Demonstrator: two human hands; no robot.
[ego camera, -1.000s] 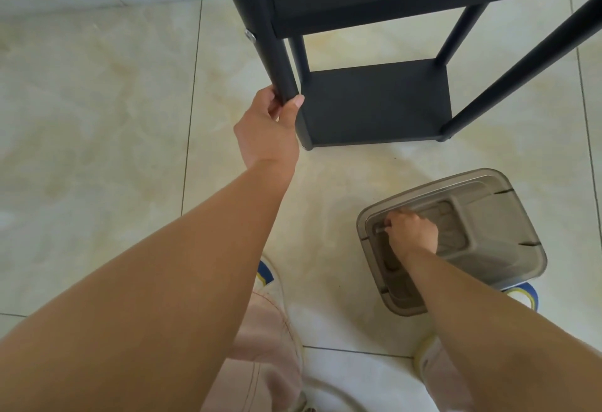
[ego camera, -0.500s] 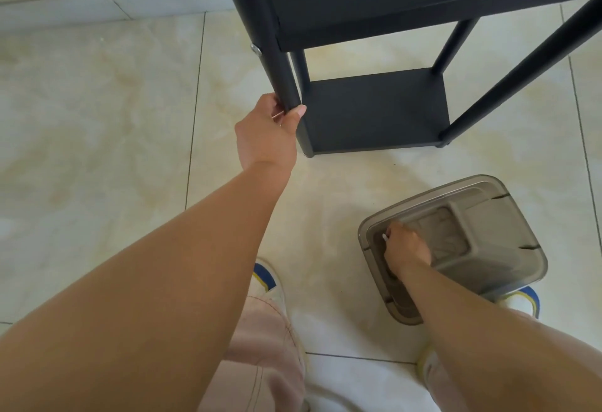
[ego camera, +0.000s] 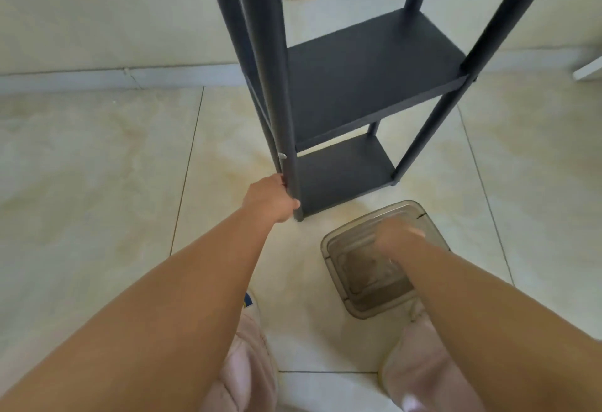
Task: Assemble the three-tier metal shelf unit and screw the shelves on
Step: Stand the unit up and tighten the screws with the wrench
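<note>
Left hand (ego camera: 272, 196): grips the shelf unit's (ego camera: 374, 66) near-left post, centre frame.
Right hand (ego camera: 399, 237): blurred over the plastic box (ego camera: 345, 248); grip unclear.

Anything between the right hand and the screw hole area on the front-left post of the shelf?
Nothing visible. The right hand, blurred above the clear plastic bin, has open floor up to the front-left post; the left hand grips that post below its screw.

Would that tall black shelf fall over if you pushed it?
Probably, yes. The shelf unit looks tall and narrow on thin legs, so a sideways push could tip it. The left hand grips one leg, which likely steadies it. On the smooth floor tiles it might slide instead.
</note>
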